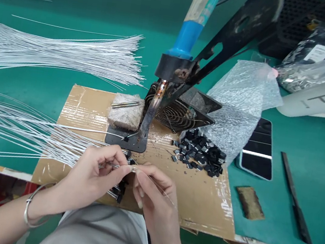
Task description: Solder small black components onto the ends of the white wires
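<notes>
My left hand (94, 177) and my right hand (157, 194) meet fingertip to fingertip over the cardboard, both pinched closed. A thin wire (160, 187), apparently solder wire, runs between their fingers and trails across my right palm; the fingertips partly hide it. Under my left hand lie white wires (64, 144), with black connectors (120, 195) at their ends. One single wire reaches a small black connector (126, 138) on a dark pad (134, 145). Above it a blue-handled soldering iron (182, 39) points downward, fixed to a black metal stand (222, 45).
Loose black connector pieces (200, 152) lie heaped on the cardboard sheet (208, 202). Behind are a wrapped block (125, 112) and a black fan (179, 112). White wire bundles (59, 51) lie left; a phone (258, 148), brown pad (250, 202) and dark flat tool (296, 199) right.
</notes>
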{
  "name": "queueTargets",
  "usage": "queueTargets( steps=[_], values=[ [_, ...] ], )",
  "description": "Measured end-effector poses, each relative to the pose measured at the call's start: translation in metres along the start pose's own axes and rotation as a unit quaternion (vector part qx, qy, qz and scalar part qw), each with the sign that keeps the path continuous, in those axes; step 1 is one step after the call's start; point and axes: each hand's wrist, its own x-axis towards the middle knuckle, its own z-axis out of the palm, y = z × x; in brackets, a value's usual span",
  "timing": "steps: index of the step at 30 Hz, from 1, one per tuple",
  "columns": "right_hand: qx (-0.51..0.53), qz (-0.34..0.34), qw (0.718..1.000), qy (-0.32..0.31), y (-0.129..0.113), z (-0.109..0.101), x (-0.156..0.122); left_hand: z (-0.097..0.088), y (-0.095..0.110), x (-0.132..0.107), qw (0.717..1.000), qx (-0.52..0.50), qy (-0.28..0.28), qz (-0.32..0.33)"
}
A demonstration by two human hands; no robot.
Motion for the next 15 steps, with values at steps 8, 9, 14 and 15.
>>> queueTargets(
  steps=[8,9,14,15],
  values=[
    [0.018,-0.005,1.0,0.021,0.004,0.004,-0.001,0.004,-0.009,-0.006,0.999,0.018,0.027,0.023],
    [0.021,-0.005,1.0,0.022,0.005,0.004,-0.001,0.004,-0.01,-0.007,0.999,0.023,0.029,0.026],
    [0.042,-0.002,0.998,0.041,0.007,0.007,-0.001,0.007,-0.016,-0.009,0.996,0.049,0.052,0.046],
    [0.047,-0.001,0.998,0.045,0.007,0.008,-0.001,0.008,-0.017,-0.009,0.996,0.052,0.057,0.05]
  ],
)
